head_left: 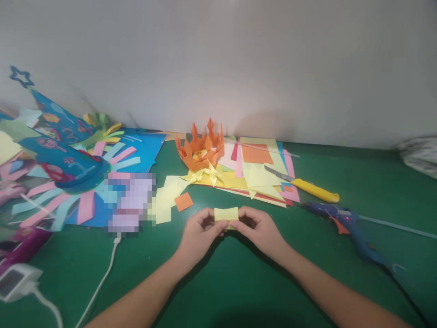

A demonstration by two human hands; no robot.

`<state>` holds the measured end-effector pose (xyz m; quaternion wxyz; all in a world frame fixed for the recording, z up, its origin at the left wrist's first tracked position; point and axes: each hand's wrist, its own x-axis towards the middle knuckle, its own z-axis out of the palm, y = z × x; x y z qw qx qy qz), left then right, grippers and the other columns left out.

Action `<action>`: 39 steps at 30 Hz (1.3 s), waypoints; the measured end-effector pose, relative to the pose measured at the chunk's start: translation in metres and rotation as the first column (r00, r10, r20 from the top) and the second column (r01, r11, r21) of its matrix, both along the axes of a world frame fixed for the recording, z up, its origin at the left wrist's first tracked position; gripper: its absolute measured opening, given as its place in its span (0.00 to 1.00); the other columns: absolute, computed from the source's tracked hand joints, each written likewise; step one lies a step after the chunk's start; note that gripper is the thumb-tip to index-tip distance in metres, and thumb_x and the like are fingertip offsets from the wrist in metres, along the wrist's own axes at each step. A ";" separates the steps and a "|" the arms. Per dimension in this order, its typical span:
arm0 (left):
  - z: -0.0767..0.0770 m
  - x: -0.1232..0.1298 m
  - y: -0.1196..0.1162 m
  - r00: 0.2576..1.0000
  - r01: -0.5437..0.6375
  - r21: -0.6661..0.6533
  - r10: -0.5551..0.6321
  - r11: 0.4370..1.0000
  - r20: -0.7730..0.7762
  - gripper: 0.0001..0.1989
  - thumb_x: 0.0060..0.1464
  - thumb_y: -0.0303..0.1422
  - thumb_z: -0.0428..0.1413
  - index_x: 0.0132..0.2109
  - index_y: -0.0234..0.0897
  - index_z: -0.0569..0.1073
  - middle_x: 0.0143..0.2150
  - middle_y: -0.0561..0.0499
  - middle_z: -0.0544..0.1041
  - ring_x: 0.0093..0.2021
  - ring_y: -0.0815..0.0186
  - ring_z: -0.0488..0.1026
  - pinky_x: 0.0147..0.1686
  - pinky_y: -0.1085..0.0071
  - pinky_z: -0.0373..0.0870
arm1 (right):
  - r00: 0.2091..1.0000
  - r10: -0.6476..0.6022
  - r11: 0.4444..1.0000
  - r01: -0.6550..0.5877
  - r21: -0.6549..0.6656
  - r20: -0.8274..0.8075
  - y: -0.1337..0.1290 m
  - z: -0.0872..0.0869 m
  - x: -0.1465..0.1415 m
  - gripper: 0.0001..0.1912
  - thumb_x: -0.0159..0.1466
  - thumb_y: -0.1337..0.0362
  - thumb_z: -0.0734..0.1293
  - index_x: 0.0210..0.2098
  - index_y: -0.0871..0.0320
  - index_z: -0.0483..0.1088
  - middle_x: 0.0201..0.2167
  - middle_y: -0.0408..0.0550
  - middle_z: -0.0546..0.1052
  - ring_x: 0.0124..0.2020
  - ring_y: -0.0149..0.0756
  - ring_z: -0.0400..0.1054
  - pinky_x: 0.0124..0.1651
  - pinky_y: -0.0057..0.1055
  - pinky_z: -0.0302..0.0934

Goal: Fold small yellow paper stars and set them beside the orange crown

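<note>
I'm watching the left hand [201, 230] and right hand [261, 230] pinching a small yellow paper [226, 214] over the worktop [218, 287], each grip pressing one end; it's probably handling light, creasing easily, those ends offering the best hold.

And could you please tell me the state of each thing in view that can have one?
Left hand: closed, pinching
Right hand: closed, pinching
Yellow paper: held between both hands
Utility knife: blade out, unheld
Glue gun: lying down, red light lit, glue stick at its back
Orange crown: points upward
Front blue hat: fringe spread out
</note>
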<state>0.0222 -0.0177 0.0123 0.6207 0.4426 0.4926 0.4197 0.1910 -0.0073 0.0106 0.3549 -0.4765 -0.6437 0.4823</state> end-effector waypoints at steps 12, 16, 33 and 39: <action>0.001 0.000 0.001 0.999 -0.035 -0.036 0.035 0.999 -0.011 0.12 0.40 0.34 0.64 0.24 0.34 0.68 0.18 0.57 0.71 0.20 0.73 0.70 0.23 0.77 0.68 | 0.999 -0.038 0.999 0.038 -0.019 0.013 -0.003 0.007 -0.002 0.16 0.57 0.56 0.65 0.19 0.58 0.62 0.17 0.40 0.66 0.20 0.29 0.59 0.24 0.25 0.54; 0.002 -0.001 0.001 1.000 -0.003 -0.045 0.004 0.999 0.021 0.15 0.41 0.38 0.63 0.25 0.34 0.67 0.18 0.57 0.70 0.21 0.72 0.70 0.24 0.75 0.68 | 1.000 -0.019 1.000 0.019 -0.017 0.004 -0.003 0.007 -0.001 0.15 0.58 0.57 0.65 0.19 0.58 0.63 0.17 0.40 0.66 0.20 0.29 0.59 0.25 0.26 0.55; -0.007 -0.009 0.000 0.738 0.325 0.466 0.088 0.823 -0.669 0.02 0.52 0.27 0.54 0.32 0.38 0.71 0.27 0.52 0.72 0.32 0.64 0.67 0.34 0.67 0.63 | 0.968 -0.005 0.958 -0.069 0.280 0.252 -0.001 -0.003 0.002 0.06 0.61 0.64 0.64 0.29 0.57 0.70 0.26 0.46 0.73 0.29 0.34 0.65 0.32 0.30 0.59; -0.011 -0.008 -0.004 0.724 0.276 0.500 0.165 0.821 -0.670 0.14 0.51 0.28 0.56 0.45 0.38 0.64 0.40 0.49 0.68 0.40 0.63 0.66 0.39 0.66 0.66 | 0.947 -0.022 0.948 -0.082 0.307 0.319 0.000 -0.004 0.000 0.06 0.62 0.65 0.63 0.29 0.56 0.70 0.27 0.45 0.72 0.29 0.34 0.65 0.33 0.30 0.59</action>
